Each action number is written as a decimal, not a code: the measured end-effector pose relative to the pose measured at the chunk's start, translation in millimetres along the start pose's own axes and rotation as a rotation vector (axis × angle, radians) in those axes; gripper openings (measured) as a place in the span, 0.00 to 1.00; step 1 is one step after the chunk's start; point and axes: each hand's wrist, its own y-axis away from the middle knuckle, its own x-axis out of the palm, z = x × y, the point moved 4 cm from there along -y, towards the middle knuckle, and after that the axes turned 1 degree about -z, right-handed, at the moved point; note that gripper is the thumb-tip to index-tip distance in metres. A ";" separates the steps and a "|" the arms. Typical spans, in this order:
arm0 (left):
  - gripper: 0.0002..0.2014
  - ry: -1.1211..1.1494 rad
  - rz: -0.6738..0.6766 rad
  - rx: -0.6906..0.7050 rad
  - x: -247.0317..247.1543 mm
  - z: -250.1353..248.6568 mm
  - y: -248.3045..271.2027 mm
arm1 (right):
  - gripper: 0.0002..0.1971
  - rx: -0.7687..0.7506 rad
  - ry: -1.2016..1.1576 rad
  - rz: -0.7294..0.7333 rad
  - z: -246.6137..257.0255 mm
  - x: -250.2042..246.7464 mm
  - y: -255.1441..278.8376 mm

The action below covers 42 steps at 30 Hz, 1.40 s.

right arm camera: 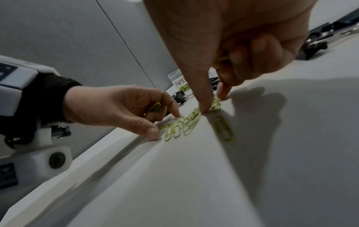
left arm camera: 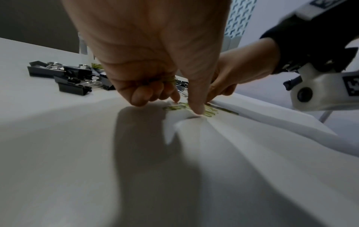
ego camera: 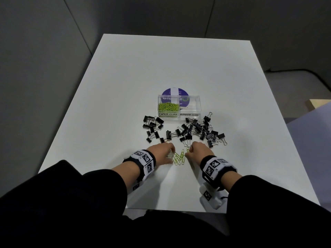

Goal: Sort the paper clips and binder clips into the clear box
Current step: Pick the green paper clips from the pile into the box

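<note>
A white table (ego camera: 179,68) stands against grey padded wall panels (ego camera: 44,42), its surface matte and evenly lit. At mid-table sits the clear box (ego camera: 179,106), split into two compartments. The left one carries a handwritten label reading "PAPER CLIPS" and holds a heap of green paper clips (ego camera: 168,106); the right one is labelled "BINDER CLIPS". Behind the box lies a purple round sticker (ego camera: 174,93) whose print is too blurred to read.

Black binder clips (ego camera: 198,130) are scattered on the table in front of the box, in a smaller cluster to the left and a larger one to the right. Nearer the person, between the hands, lie the loose green paper clips (ego camera: 180,157).

The left hand (ego camera: 162,152) has its fingers curled — a green clip shows tucked inside them in the right wrist view, and thumb and forefinger touch the table at the edge of the loose clips. The right hand (ego camera: 199,150) is likewise curled, with what looks like a green clip held in the bent fingers, its thumb and forefinger tips pressing on the loose clips. Both wrists wear bands with black-and-white square markers (ego camera: 214,167).
</note>
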 end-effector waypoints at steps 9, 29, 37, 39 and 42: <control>0.12 -0.021 -0.010 0.005 -1.4 0.4 -3.5 | 0.09 -0.055 -0.018 0.065 7.6 1.5 -3.6; 0.14 0.107 -0.243 0.028 -99.6 10.8 -12.2 | 0.05 -0.259 -0.331 -0.171 37.2 -85.4 -43.3; 0.14 0.085 -0.433 -0.107 -149.9 35.2 -36.3 | 0.10 -0.260 -0.311 -0.204 100.1 -103.7 -104.3; 0.14 0.091 -0.451 -0.130 -154.7 37.9 -46.3 | 0.14 -0.262 -0.336 -0.133 105.2 -99.6 -108.2; 0.14 0.095 -0.435 -0.122 -158.5 33.4 -61.2 | 0.19 -0.301 -0.403 -0.108 100.5 -101.0 -103.5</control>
